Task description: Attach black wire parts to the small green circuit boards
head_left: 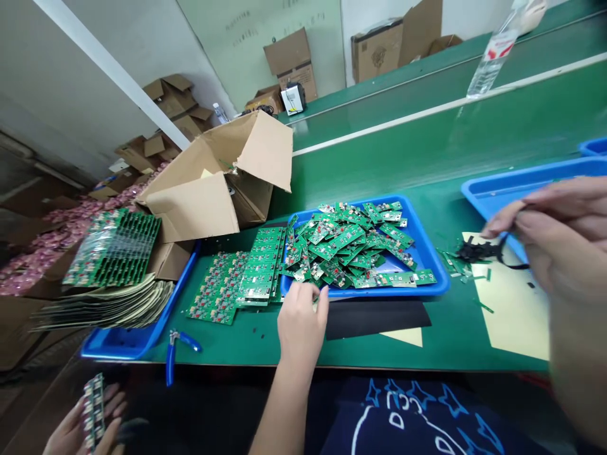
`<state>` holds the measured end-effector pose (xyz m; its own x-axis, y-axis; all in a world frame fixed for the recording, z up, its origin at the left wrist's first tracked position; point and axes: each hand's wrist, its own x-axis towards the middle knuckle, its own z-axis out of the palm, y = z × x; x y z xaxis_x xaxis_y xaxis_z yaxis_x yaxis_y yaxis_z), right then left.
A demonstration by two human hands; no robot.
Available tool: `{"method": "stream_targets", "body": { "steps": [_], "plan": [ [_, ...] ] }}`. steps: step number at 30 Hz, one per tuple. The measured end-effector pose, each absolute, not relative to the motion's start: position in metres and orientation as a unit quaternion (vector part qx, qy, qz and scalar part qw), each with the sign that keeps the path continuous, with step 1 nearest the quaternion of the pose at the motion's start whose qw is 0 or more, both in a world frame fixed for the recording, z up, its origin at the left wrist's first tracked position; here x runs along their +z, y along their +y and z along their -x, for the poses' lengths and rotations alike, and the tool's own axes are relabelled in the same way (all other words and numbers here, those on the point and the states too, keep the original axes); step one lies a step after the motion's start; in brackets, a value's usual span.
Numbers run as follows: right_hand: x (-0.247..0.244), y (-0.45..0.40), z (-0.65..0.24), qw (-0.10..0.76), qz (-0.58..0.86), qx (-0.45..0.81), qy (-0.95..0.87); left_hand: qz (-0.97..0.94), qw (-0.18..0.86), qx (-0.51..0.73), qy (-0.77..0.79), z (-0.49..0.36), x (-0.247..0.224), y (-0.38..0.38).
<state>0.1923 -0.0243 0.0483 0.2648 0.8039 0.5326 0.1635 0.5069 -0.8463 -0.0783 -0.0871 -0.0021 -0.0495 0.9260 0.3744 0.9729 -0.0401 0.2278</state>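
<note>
My left hand (301, 319) is at the front rim of a blue tray (443, 287), its fingers curled; anything between them is too small or hidden to name. Green circuit board pieces (339, 243) lie heaped in that tray. At the right, my raised right hand (559, 234) pinches a thin black strip (515, 265), which curves below the fingertips. Beside it, a small pile of black pieces (474, 251) rests partly on pale yellow paper (515, 309). Larger circuit board panels (263, 262) stand just left of the tray.
Blue-handled cutters (171, 357) lie at the table's front edge. Another person's hands (71, 426) hold a board strip (93, 411) at lower left. An open cardboard box (199, 208), stacked boards (116, 249) and a blue tray (114, 341) are left; a bottle (493, 63) stands behind.
</note>
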Motion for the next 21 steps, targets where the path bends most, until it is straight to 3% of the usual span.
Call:
{"method": "stream_targets", "body": {
  "steps": [5,11,14,18,21],
  "plan": [
    [0.025,0.013,-0.179,0.651,0.352,0.381,-0.555,0.750,0.142,-0.200,-0.614,0.071,0.001,-0.037],
    [-0.005,0.022,-0.170,0.594,0.367,0.494,-0.518,0.752,0.111,-0.260,-0.596,0.067,-0.001,-0.032],
    [-0.010,0.022,-0.167,0.587,0.367,0.509,-0.511,0.724,-0.006,-0.385,-0.573,0.054,0.008,-0.038],
    [-0.013,0.024,-0.164,0.584,0.360,0.536,-0.492,0.579,-0.296,-0.540,-0.534,0.026,0.020,-0.026],
    [-0.012,0.021,-0.160,0.560,0.338,0.574,-0.493,0.475,-0.460,-0.549,-0.511,0.025,0.034,-0.016]
  ]
}}
